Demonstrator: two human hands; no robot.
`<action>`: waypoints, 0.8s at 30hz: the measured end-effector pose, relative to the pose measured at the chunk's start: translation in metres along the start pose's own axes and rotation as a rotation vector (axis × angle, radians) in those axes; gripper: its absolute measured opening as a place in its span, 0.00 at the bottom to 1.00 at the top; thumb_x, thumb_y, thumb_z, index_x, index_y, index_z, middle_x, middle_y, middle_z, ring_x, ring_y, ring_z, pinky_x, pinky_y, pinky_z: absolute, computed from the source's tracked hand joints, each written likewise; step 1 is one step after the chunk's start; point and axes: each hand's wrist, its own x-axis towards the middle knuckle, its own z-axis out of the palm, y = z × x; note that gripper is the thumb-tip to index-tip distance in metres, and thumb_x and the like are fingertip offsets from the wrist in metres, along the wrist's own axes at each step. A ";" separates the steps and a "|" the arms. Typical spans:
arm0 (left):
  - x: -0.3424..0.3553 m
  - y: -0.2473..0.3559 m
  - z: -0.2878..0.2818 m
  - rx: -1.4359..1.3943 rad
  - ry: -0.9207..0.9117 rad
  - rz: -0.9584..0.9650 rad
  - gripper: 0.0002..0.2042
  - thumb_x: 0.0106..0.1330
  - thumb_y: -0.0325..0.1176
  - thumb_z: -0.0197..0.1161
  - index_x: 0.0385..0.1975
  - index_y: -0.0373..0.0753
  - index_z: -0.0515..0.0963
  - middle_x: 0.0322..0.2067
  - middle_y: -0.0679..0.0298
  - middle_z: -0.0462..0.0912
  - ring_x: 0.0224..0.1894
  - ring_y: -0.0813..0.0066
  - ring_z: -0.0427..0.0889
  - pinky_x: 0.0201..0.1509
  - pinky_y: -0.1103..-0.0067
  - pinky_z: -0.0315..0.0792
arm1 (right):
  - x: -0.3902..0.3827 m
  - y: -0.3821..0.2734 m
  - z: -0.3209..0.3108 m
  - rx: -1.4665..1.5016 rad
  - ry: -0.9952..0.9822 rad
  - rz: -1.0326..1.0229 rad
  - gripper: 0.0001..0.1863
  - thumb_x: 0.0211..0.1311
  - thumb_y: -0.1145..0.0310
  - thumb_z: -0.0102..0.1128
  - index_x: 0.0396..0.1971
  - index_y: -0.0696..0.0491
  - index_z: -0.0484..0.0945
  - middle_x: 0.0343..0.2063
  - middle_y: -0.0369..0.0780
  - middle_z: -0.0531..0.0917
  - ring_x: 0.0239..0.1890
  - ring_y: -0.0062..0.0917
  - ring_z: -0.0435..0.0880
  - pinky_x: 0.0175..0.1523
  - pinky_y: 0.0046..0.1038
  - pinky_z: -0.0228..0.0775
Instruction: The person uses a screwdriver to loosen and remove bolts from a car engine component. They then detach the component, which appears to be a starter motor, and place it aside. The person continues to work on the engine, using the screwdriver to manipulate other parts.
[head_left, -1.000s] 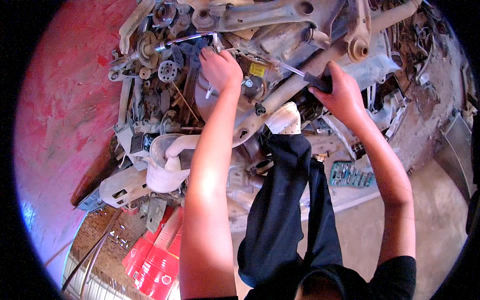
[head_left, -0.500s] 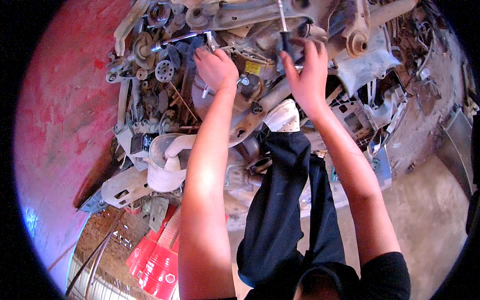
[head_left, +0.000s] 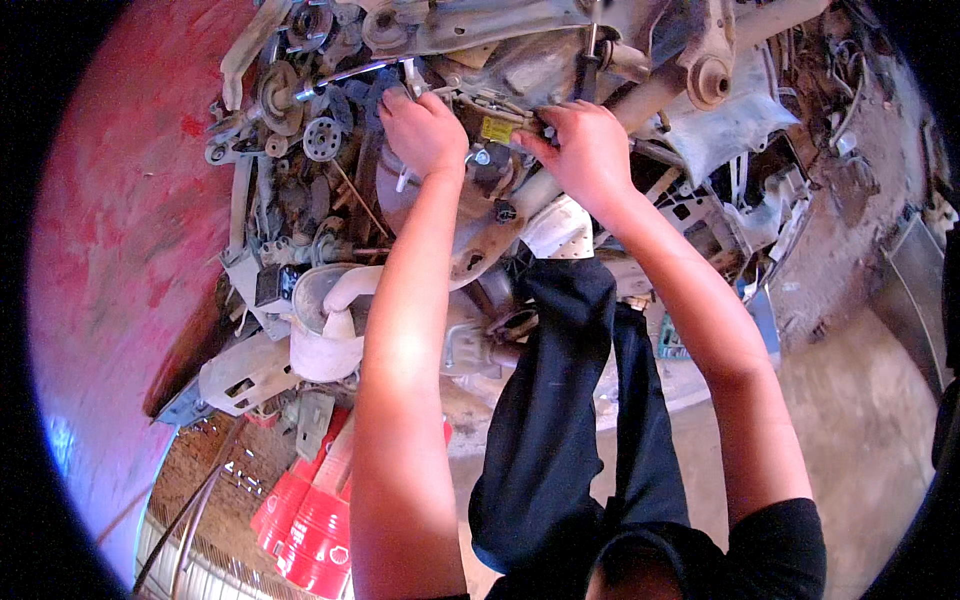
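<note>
Grimy grey metal assembly with a yellow rectangular label (head_left: 497, 129), located between the fingers of both hands, immediately left of the right fingertips. Left hand (head_left: 425, 132): fingers curled inward, tips partly hidden beside a pale slender metal bar (head_left: 411, 76), visible above and below the hand; firm hold or mere contact impossible to tell. Right hand (head_left: 588, 155): thumb and forefinger slightly parted at the assembly's right end; any small part between them too obscured to confirm. Possible fault: slipping of thumb and forefinger, caused by grime and a shallow fingertip contact. Also possible: dislodging of the long polished chrome rod (head_left: 355, 78), beyond and left of the left fingers, through a knuckle knock; loss of the slim dark-handled tool (head_left: 590, 60), beyond the right fingers, through jostling. Appearance of the assembly: dull, dusty, with narrow strips along the far edge, label bright against brown-grey surroundings, lower outline lost in clutter.
</note>
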 end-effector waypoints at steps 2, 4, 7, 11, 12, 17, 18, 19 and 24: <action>0.002 -0.005 0.004 -0.007 0.018 0.012 0.12 0.59 0.31 0.47 0.35 0.25 0.67 0.37 0.39 0.72 0.39 0.42 0.74 0.44 0.59 0.69 | 0.000 0.001 0.001 -0.011 0.032 -0.042 0.18 0.48 0.54 0.65 0.29 0.56 0.81 0.20 0.45 0.77 0.30 0.39 0.78 0.37 0.36 0.69; 0.002 -0.003 0.000 0.012 -0.046 0.000 0.13 0.59 0.31 0.47 0.36 0.25 0.67 0.39 0.39 0.72 0.41 0.42 0.74 0.46 0.59 0.68 | 0.001 -0.001 -0.005 0.058 -0.076 0.058 0.20 0.48 0.55 0.66 0.33 0.58 0.80 0.26 0.48 0.80 0.33 0.42 0.79 0.39 0.36 0.71; 0.002 -0.005 0.000 0.014 -0.035 -0.004 0.15 0.59 0.31 0.46 0.37 0.23 0.67 0.40 0.38 0.72 0.44 0.43 0.72 0.49 0.60 0.67 | 0.000 -0.001 -0.004 0.240 -0.133 0.159 0.24 0.47 0.56 0.68 0.39 0.60 0.78 0.30 0.51 0.81 0.36 0.45 0.80 0.41 0.37 0.72; 0.001 0.000 0.001 0.010 -0.067 -0.001 0.16 0.59 0.31 0.46 0.38 0.22 0.67 0.40 0.38 0.72 0.44 0.43 0.72 0.49 0.60 0.66 | -0.008 0.008 0.016 0.378 -0.078 0.126 0.28 0.45 0.60 0.70 0.44 0.62 0.74 0.31 0.53 0.80 0.38 0.47 0.80 0.42 0.36 0.72; 0.001 0.002 -0.001 -0.001 -0.071 -0.009 0.16 0.59 0.31 0.45 0.39 0.22 0.67 0.40 0.38 0.72 0.44 0.42 0.72 0.49 0.60 0.66 | -0.010 0.008 0.018 0.406 -0.049 0.110 0.29 0.44 0.61 0.71 0.44 0.62 0.74 0.31 0.54 0.80 0.38 0.48 0.79 0.41 0.36 0.72; 0.000 -0.006 0.003 -0.013 -0.022 0.002 0.15 0.60 0.32 0.45 0.38 0.24 0.68 0.39 0.39 0.73 0.44 0.42 0.72 0.49 0.59 0.66 | -0.010 0.004 0.017 0.292 -0.057 0.088 0.25 0.43 0.60 0.70 0.40 0.58 0.74 0.27 0.51 0.80 0.34 0.48 0.79 0.39 0.42 0.71; 0.001 -0.006 0.005 -0.022 -0.009 0.001 0.15 0.60 0.33 0.46 0.38 0.26 0.69 0.39 0.40 0.73 0.44 0.42 0.72 0.48 0.58 0.65 | -0.009 0.004 0.016 0.264 -0.066 0.098 0.25 0.43 0.59 0.70 0.39 0.58 0.74 0.26 0.50 0.80 0.34 0.47 0.79 0.38 0.42 0.71; 0.001 -0.005 0.007 -0.032 0.004 0.000 0.14 0.61 0.34 0.46 0.37 0.28 0.69 0.38 0.41 0.74 0.44 0.42 0.72 0.48 0.58 0.65 | -0.008 0.004 0.015 0.236 -0.075 0.109 0.24 0.43 0.59 0.70 0.38 0.58 0.74 0.25 0.49 0.80 0.33 0.47 0.79 0.37 0.41 0.71; 0.001 0.002 -0.003 -0.005 -0.034 -0.055 0.16 0.61 0.34 0.46 0.40 0.25 0.69 0.40 0.39 0.73 0.44 0.42 0.73 0.49 0.58 0.66 | -0.015 0.001 0.003 0.255 0.154 0.152 0.23 0.47 0.57 0.67 0.38 0.57 0.74 0.28 0.47 0.80 0.33 0.44 0.79 0.38 0.41 0.70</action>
